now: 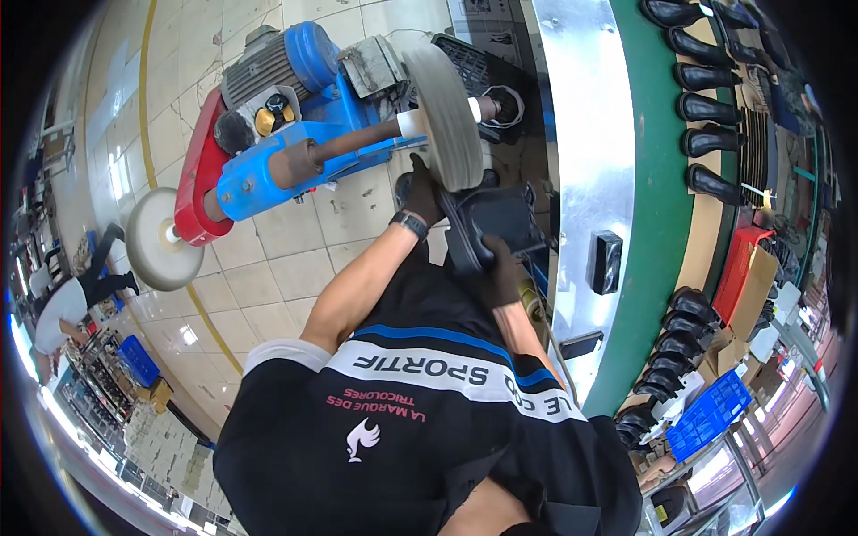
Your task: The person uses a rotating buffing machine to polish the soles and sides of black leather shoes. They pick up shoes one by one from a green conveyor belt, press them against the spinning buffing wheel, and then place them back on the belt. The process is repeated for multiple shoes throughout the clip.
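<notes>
Both my hands wear dark gloves and hold a black boot (500, 217) against the lower edge of a large pale buffing wheel (451, 116). My left hand (422, 195) grips its left end beside the wheel, one digit pointing up and the others partly hidden. On the near side, my right hand (502, 275) is closed around the boot's lower edge. The wheel sits on the shaft of a blue and red polishing machine (268, 174).
A second pale wheel (164, 238) is on the machine's left end. To my right runs a metal-edged bench (581, 134) with a black block (606, 262). Beyond it are rows of black shoes (710, 109) and a blue crate (710, 415). Another person (64, 308) is at far left.
</notes>
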Motion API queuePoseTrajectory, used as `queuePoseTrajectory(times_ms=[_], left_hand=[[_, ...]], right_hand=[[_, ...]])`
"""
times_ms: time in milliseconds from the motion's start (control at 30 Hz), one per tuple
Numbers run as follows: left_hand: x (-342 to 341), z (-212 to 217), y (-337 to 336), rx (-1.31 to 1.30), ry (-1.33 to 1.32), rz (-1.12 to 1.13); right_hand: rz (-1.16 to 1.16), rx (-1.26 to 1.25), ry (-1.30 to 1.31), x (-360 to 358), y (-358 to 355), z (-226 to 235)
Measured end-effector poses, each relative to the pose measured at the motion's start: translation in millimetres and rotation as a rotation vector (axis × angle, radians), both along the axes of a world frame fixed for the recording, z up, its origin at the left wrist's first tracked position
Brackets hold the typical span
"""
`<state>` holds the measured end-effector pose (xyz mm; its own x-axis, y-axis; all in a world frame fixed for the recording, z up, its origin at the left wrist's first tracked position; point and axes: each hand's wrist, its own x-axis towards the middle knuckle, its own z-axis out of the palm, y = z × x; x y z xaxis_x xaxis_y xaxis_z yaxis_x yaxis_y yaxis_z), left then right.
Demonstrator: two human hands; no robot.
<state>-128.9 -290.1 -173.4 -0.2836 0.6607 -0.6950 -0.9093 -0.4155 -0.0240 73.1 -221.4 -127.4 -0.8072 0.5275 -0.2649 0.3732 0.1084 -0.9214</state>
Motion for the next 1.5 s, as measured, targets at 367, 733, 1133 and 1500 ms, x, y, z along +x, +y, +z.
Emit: queuePoseTrajectory(times_ms=[367, 733, 1133, 1500], left_hand=[[6.0, -0.2, -14.1, 0.156, 0.061, -0.032], [17.2, 38.3, -24.3, -0.006, 0.068, -0.047], [0.1, -60.8, -18.0, 0.331, 0.333, -0.198], [40.4, -102.9, -7.5, -0.281, 1.072, -0.3]], right_hand=[[-0.093, -0.435, -0.221, 38.1, 1.1, -4.5], [0.59, 0.406, -0.229, -4.3, 42.0, 123.1], [0.718, 0.718, -0.54, -126.0, 17.8, 68.9], [-0.008, -0.137, -0.375, -32.6, 22.4, 80.7]])
